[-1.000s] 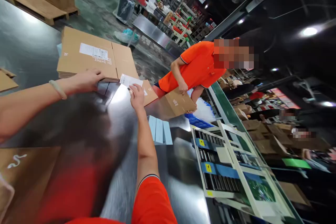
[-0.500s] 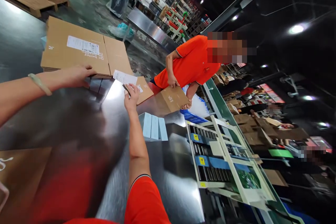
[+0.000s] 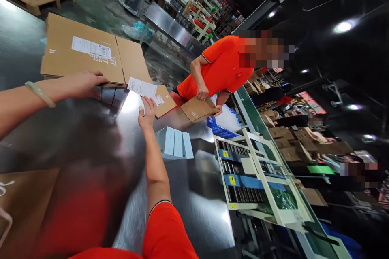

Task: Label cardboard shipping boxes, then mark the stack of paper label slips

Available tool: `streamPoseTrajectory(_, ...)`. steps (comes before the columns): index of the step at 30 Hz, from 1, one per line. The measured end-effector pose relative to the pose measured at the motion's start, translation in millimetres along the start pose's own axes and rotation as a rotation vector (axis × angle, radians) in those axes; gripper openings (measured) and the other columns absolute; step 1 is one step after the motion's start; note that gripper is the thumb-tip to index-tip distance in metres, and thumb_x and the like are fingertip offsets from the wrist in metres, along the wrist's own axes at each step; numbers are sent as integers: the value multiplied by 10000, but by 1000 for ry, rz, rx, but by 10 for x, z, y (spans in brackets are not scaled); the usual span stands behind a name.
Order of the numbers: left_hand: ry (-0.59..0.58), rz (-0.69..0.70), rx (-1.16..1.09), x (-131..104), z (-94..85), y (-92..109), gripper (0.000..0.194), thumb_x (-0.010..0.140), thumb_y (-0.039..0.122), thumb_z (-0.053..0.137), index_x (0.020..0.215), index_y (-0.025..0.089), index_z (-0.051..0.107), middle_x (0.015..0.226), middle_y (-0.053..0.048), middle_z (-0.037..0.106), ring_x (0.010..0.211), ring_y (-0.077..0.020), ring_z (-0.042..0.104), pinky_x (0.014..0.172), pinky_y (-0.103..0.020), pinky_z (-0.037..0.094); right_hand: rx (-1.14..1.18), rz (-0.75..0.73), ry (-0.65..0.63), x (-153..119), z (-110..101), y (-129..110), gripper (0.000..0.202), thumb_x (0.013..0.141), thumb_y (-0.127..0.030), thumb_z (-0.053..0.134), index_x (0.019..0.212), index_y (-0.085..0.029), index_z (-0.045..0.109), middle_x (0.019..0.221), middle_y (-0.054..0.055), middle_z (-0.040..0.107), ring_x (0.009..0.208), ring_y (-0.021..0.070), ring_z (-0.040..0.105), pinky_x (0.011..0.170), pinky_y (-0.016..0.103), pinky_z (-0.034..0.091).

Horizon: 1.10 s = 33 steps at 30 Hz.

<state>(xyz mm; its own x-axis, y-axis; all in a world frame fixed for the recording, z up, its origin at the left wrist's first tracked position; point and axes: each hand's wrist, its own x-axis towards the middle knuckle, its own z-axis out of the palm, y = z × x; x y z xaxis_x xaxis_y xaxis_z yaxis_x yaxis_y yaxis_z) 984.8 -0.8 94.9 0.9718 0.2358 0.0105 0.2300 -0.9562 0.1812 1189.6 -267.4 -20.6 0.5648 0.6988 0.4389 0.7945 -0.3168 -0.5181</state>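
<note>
White label [image 3: 142, 87] at right fingers [image 3: 149, 104]; left fingers [image 3: 97, 78] on cartons [image 3: 79, 63] printed "better"; grips unclear.

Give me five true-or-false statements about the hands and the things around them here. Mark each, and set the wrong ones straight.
1. The left hand is at the edge of a cardboard stack. True.
2. Both wrists are bare. False: a pale bracelet circles the left one.
3. The right hand is beside a white sheet. True.
4. Beside the right arm stand red bottles. False: pale blue boxes stand beside that arm.
5. A co-worker in orange holds a piece of cardboard. True.
</note>
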Motion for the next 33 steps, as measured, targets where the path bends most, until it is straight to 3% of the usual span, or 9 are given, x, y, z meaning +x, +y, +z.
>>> streamPoseTrajectory(5, -54, -62, 9, -12, -81, 93, 681, 970, 353, 561, 1581, 73, 674, 1596, -194, 677, 1417, -330, 671, 1254, -471, 529, 23, -9, -3, -47, 35, -41, 499, 1091, -261, 532, 1540, -227, 747, 1645, 141, 707, 1659, 321, 506, 1445, 617, 382)
streamPoseTrajectory(9, -63, -60, -66, -45, -191, 168, 751, 973, 522, 578, 1568, 80, 695, 1595, -227, 677, 1414, -401, 695, 1243, -509, 525, 30, 1, -12, -52, 22, -61, 505, 1091, -265, 540, 1555, -250, 739, 1656, 133, 700, 1675, 327, 488, 1439, 632, 388)
streamPoseTrajectory(12, -81, -68, -41, -73, -256, 212, 776, 1024, 583, 580, 1599, 70, 668, 1612, -236, 660, 1392, -387, 703, 1251, -504, 524, -5, 1, -33, -49, 16, -64, 501, 1098, -277, 551, 1560, -231, 739, 1680, 149, 679, 1682, 339, 482, 1439, 631, 389)
streamPoseTrajectory(14, -111, -42, 27, -87, -289, 240, 713, 1088, 496, 526, 1637, 53, 626, 1637, -236, 633, 1392, -349, 688, 1255, -483, 529, -24, 1, -42, -48, 18, -62, 497, 1107, -284, 556, 1568, -239, 736, 1688, 146, 671, 1686, 340, 478, 1442, 631, 385)
streamPoseTrajectory(18, -133, -29, 113, -95, -333, 282, 639, 1080, 316, 511, 1646, 40, 616, 1626, -232, 631, 1378, -346, 690, 1226, -477, 557, -31, -8, -38, -53, 16, -59, 472, 1128, -292, 548, 1558, -242, 737, 1697, 127, 663, 1688, 325, 470, 1453, 605, 375)
streamPoseTrajectory(24, -130, -44, 97, -54, -292, 246, 586, 1093, 282, 579, 1639, 79, 643, 1610, -197, 650, 1356, -321, 704, 1225, -441, 560, -44, -13, -48, -45, -22, -65, 454, 1121, -261, 559, 1535, -217, 739, 1696, 127, 665, 1681, 313, 477, 1458, 570, 373)
streamPoseTrajectory(28, -107, -43, 104, -93, -258, 232, 588, 1080, 258, 622, 1630, 50, 636, 1610, -226, 652, 1366, -320, 682, 1233, -476, 558, -26, -25, -21, -31, -82, -97, 444, 1112, -252, 568, 1509, -176, 753, 1682, 143, 677, 1646, 310, 502, 1463, 547, 361)
streamPoseTrajectory(33, -29, 7, 78, -405, -489, 426, 621, 1068, 296, 655, 1644, 64, 628, 1649, -233, 626, 1444, -304, 622, 1262, -459, 529, 5, 3, -34, -58, -293, -266, 406, 1074, -228, 614, 1441, -209, 786, 1639, 141, 707, 1598, 311, 548, 1428, 578, 405)
